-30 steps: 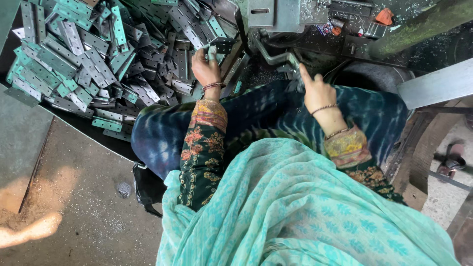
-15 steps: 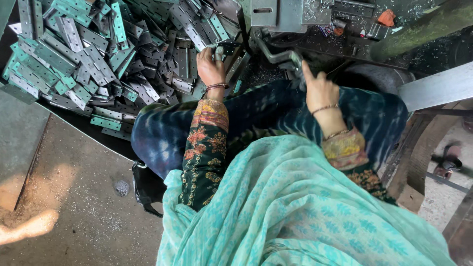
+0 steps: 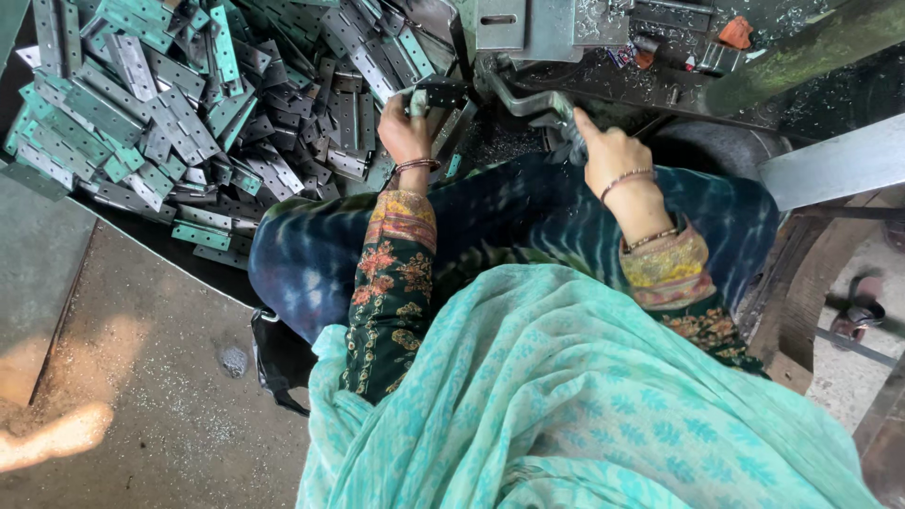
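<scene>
Left hand gripped a hinge at the press, just above it. Right hand grasped the lever. Big hinge pile lay left of the hands, looked unprocessed.

seen from above, a seated person in dark blue tie-dyed trousers and a pale turquoise shawl faces a grey metal machine; the left hand grips a flat metal hinge plate at the machine's edge; the right hand closes on a bent metal lever, just beside it; a big heap of grey and green hinge plates lies to the left, near the left hand; the concrete floor shows below.
</scene>
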